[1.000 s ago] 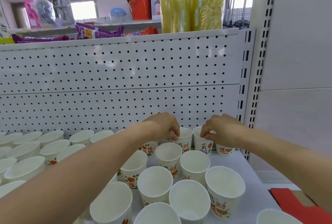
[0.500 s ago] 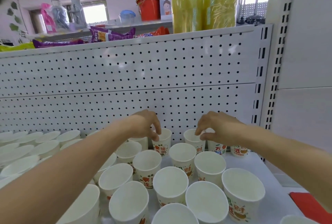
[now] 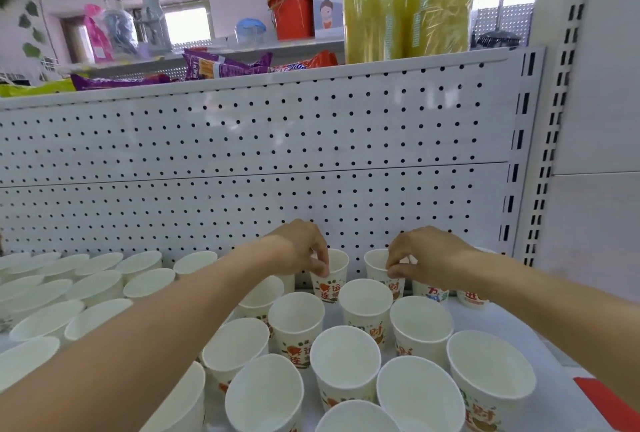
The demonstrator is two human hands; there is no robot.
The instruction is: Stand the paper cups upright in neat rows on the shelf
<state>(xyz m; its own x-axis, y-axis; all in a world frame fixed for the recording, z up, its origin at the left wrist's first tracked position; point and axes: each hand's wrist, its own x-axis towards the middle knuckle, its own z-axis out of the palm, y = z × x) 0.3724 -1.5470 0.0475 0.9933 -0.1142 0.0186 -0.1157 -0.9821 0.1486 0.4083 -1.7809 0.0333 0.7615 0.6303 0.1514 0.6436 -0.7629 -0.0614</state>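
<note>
White paper cups [image 3: 346,359] stand crowded on the shelf [image 3: 543,345] beneath both hands. Left hand [image 3: 298,251] pinches a back-row cup [image 3: 334,287] by its rim; right hand [image 3: 427,258] pinches the neighbouring cup [image 3: 375,263] likewise. Grip lightly, keep both level, and nudge them against the pegboard [image 3: 242,189] beyond.

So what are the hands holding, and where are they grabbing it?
The left hand pinches one paper cup by its top rim. The right hand pinches the neighbouring cup by its rim too.
</note>
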